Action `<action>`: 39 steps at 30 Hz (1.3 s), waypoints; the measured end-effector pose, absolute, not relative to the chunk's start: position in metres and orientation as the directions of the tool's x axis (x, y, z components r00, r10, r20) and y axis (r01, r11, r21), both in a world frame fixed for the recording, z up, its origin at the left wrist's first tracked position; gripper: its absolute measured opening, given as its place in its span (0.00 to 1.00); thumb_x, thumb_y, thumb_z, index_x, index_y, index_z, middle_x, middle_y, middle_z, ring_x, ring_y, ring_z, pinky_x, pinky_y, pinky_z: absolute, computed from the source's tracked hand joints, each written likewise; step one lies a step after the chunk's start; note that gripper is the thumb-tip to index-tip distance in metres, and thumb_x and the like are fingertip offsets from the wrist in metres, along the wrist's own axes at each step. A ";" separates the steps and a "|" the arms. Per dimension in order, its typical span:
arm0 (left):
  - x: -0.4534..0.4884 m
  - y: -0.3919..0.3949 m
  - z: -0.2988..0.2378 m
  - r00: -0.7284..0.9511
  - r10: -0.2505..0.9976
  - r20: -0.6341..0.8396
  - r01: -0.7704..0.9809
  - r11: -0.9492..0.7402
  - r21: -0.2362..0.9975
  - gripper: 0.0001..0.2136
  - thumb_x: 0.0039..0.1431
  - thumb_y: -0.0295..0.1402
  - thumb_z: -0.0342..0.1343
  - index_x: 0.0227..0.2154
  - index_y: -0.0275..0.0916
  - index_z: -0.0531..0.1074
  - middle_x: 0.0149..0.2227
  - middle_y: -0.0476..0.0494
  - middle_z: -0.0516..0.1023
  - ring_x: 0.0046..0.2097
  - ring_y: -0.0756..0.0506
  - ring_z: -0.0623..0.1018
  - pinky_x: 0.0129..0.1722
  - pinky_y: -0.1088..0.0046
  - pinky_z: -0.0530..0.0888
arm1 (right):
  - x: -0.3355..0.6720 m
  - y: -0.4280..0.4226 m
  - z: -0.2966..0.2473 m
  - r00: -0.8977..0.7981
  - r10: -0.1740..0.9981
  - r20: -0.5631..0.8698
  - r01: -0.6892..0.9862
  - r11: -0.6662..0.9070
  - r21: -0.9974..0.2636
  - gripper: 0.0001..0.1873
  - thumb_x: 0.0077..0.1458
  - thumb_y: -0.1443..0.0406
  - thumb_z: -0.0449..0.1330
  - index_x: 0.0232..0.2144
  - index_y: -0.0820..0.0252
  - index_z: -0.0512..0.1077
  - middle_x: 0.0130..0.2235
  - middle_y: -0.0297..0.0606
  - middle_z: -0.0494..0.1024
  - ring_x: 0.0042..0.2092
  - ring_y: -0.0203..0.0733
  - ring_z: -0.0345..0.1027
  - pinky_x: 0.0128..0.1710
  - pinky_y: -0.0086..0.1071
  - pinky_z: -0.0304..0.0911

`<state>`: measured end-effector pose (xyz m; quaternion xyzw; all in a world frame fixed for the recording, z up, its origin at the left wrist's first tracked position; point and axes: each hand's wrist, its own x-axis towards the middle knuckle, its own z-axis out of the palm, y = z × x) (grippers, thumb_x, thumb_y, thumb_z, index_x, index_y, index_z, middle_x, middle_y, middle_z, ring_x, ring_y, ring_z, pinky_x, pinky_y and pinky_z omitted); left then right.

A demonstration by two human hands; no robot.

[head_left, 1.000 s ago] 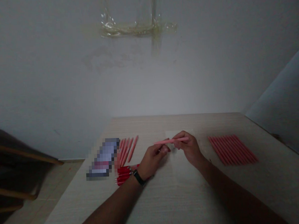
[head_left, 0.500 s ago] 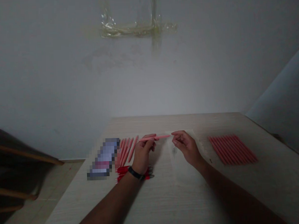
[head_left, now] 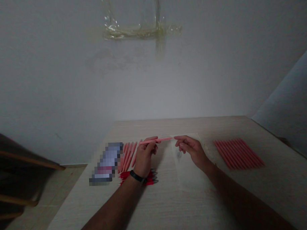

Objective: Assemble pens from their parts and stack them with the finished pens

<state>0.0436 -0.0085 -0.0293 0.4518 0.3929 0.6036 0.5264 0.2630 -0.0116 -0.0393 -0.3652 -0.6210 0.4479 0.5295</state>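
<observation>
The left hand [head_left: 145, 156] is closed around a slim pink pen barrel [head_left: 156, 140], held level just below the frame's centre. The right hand [head_left: 192, 150], loosely open, sits at its far end. Light, stiff and smooth, the barrel is best pinched mid-length.

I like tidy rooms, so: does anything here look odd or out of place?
Yes: yellowed clear plastic tape is stuck in a crumpled cross high on the pale grey wall, which looks messy.
</observation>
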 end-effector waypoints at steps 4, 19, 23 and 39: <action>0.043 -0.010 -0.029 -0.003 0.992 0.129 -0.268 -0.126 0.955 0.16 0.57 0.40 0.62 0.43 0.35 0.78 0.34 0.43 0.79 0.31 0.51 0.72 0.29 0.76 0.67 | 0.264 -0.011 -0.038 -0.212 0.921 0.326 -0.020 0.330 -0.944 0.16 0.61 0.61 0.59 0.49 0.55 0.76 0.37 0.37 0.78 0.31 0.35 0.67 0.28 0.29 0.61; 0.043 -0.011 -0.027 0.017 0.990 0.143 -0.235 -0.135 0.963 0.16 0.58 0.40 0.62 0.45 0.34 0.78 0.35 0.41 0.79 0.31 0.51 0.71 0.28 0.76 0.67 | 0.265 -0.011 -0.037 -0.193 0.926 0.324 -0.020 0.326 -0.945 0.15 0.60 0.61 0.59 0.48 0.57 0.77 0.36 0.37 0.78 0.31 0.35 0.67 0.28 0.30 0.60; 0.042 -0.011 -0.022 0.012 0.983 0.183 -0.166 -0.179 0.970 0.16 0.60 0.40 0.61 0.45 0.34 0.79 0.31 0.44 0.78 0.29 0.51 0.71 0.28 0.76 0.67 | 0.266 -0.010 -0.037 -0.197 0.926 0.322 -0.007 0.327 -0.945 0.15 0.61 0.60 0.58 0.48 0.57 0.76 0.36 0.37 0.78 0.31 0.35 0.67 0.29 0.29 0.60; 0.053 -0.034 -0.013 0.455 0.787 0.416 0.274 -0.569 0.775 0.20 0.62 0.34 0.59 0.57 0.46 0.73 0.44 0.40 0.78 0.40 0.44 0.75 0.39 0.69 0.71 | 0.258 -0.009 -0.037 -0.056 0.991 0.124 -0.276 0.104 -0.956 0.14 0.56 0.55 0.64 0.31 0.60 0.72 0.28 0.35 0.75 0.29 0.36 0.67 0.28 0.29 0.60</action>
